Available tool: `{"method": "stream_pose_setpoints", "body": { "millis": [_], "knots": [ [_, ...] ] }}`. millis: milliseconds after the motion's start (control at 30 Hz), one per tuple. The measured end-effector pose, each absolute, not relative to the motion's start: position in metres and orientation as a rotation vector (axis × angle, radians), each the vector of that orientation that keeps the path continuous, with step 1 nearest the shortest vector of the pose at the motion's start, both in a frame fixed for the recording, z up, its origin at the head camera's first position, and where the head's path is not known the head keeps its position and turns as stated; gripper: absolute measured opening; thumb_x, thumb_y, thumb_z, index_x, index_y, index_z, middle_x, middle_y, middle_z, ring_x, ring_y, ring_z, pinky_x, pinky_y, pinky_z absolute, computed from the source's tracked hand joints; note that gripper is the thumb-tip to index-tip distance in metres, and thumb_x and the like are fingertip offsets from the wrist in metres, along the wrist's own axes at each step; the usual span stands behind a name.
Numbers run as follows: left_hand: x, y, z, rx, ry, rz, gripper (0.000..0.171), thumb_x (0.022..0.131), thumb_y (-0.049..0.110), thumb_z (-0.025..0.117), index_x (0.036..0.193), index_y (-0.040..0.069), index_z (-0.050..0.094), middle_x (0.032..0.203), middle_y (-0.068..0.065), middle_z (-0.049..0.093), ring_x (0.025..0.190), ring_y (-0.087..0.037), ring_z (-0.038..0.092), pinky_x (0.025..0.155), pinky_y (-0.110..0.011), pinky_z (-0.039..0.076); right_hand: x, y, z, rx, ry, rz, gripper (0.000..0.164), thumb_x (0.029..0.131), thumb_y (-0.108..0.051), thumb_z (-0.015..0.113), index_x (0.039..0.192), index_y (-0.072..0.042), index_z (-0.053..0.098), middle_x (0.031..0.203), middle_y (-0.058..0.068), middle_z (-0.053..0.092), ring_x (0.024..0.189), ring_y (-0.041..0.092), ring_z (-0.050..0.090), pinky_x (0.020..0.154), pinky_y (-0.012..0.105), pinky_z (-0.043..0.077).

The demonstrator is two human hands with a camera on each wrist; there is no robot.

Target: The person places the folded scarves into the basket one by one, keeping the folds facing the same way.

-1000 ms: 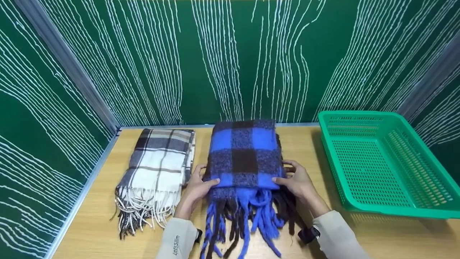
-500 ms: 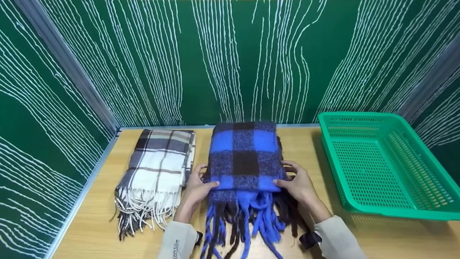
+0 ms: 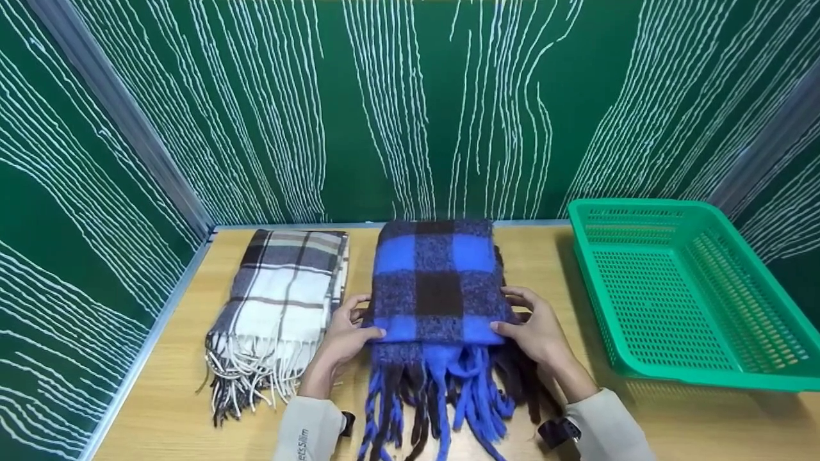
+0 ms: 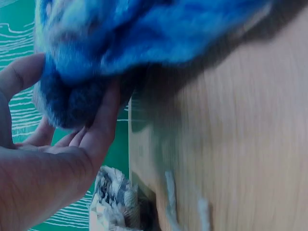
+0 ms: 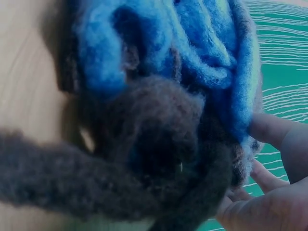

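Note:
A folded blue, black and brown checked scarf with thick fringe lies in the middle of the table, fringe toward me. My left hand holds its left edge, thumb on top. In the left wrist view, the fingers of that hand reach under the folded layers. My right hand grips the opposite edge, its thumb also on top. The right wrist view shows brown and blue fringe close up, hiding part of that grip. Left of my left hand lies a folded white, grey and brown plaid scarf.
A green perforated plastic basket stands at the right of the wooden table. Nothing shows inside it. Green panels with white wavy lines rise behind the table and at both sides.
The checked scarf has slid slightly toward me, with both hands on it. My left thumb has shifted a little outward to the left. The plaid scarf and the basket stay put.

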State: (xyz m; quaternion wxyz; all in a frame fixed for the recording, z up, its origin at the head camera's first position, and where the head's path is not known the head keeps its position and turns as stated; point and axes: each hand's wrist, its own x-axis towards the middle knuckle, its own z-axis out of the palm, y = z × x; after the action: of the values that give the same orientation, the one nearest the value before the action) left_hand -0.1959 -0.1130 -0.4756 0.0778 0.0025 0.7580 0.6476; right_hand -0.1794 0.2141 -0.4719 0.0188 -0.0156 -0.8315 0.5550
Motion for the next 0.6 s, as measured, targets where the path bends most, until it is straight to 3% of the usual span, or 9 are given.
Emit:
{"method": "stream_pose_setpoints", "body": {
  "millis": [200, 433, 600],
  "knots": [
    [-0.194, -0.117, -0.474, 0.069, 2.268, 1.934, 0.068, 0.079, -0.011, 0.074, 0.143, -0.005, 0.054, 0.126, -0.021, 0.069, 0.114, -0.028, 0.065, 0.107, -0.044, 0.049, -0.176, 0.216, -0.471, -0.042, -2.566, 1.75, 0.062, 0.085, 0.005, 0.082, 0.142, 0.004, 0.059, 0.14, 0.033, 0.06, 0.112, 0.043, 0.065, 0.084, 0.032, 0.055],
    [-0.192, -0.122, -0.472, 0.062, 2.188, 1.94, 0.065, 0.08, -0.015, 0.071, 0.142, -0.005, 0.054, 0.125, -0.021, 0.07, 0.1, -0.022, 0.065, 0.077, -0.027, 0.054, -0.174, 0.216, -0.47, -0.038, -2.544, 1.786, 0.062, 0.085, 0.006, 0.081, 0.143, 0.005, 0.058, 0.139, 0.033, 0.059, 0.113, 0.043, 0.065, 0.079, 0.023, 0.054],
    [-0.189, -0.124, -0.468, 0.072, 2.204, 1.894, 0.066, 0.082, -0.013, 0.072, 0.144, -0.003, 0.053, 0.13, -0.021, 0.068, 0.105, -0.025, 0.062, 0.08, -0.028, 0.052, -0.172, 0.216, -0.469, -0.048, -2.541, 1.807, 0.063, 0.086, 0.006, 0.08, 0.144, 0.005, 0.056, 0.141, 0.033, 0.059, 0.117, 0.044, 0.064, 0.08, 0.021, 0.054]
  ]
}}
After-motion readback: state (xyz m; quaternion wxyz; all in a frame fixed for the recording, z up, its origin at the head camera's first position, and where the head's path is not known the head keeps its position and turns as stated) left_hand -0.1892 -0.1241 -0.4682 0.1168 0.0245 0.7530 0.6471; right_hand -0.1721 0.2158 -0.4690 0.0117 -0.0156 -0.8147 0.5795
